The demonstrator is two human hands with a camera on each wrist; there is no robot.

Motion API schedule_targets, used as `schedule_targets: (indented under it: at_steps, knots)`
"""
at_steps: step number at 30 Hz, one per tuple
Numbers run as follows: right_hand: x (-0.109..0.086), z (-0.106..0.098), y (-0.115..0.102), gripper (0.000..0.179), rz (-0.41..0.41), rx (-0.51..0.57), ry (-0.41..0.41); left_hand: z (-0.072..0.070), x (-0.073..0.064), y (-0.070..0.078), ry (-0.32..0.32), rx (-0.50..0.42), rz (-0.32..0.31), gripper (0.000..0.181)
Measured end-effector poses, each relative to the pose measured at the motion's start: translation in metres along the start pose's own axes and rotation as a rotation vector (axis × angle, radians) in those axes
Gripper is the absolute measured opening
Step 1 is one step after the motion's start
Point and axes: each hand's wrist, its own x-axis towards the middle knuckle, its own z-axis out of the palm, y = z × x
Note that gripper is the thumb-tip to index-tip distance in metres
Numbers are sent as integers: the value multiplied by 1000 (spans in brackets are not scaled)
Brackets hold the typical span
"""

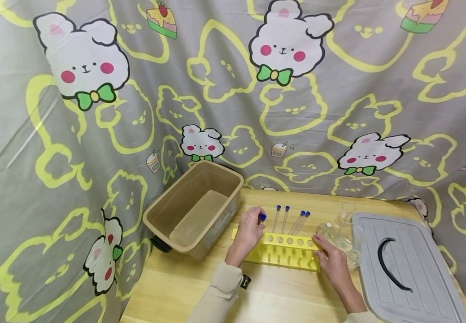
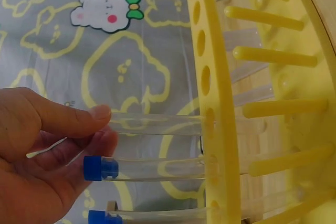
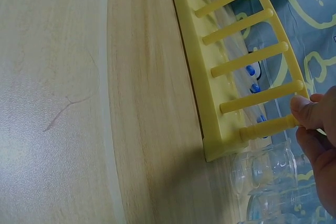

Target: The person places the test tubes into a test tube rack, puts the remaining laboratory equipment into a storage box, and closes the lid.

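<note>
A yellow test tube rack (image 1: 281,265) with upright pegs stands on the wooden table. My left hand (image 1: 248,233) is over its left part. In the left wrist view its thumb and fingers pinch a clear test tube (image 2: 157,123) that passes through a hole in the rack's top bar; its upper end is hidden by the hand. Two blue-capped test tubes (image 2: 168,168) sit in the neighbouring holes. My right hand (image 1: 333,258) grips the right end of the rack, thumb and fingers around the top bar and end post (image 3: 270,128). Several more blue-capped tubes (image 1: 285,220) lie behind the rack.
At the left stands a brown open bin (image 1: 194,211). Clear glassware (image 1: 343,237), including flasks and beakers, stands close to the right hand. A grey lid (image 1: 410,264) with a black handle lies at the right. A patterned curtain (image 1: 233,107) hangs behind the table.
</note>
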Motion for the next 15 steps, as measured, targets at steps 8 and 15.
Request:
schedule_targets:
  at_steps: [8, 15]
  knots:
    - [0, 1, -1, 49, 2, 2, 2, 5, 0, -6, -5, 8, 20, 34]
    - [0, 1, 0, 48, 7, -5, -4, 7, -1, -10, -30, 12, 19, 34]
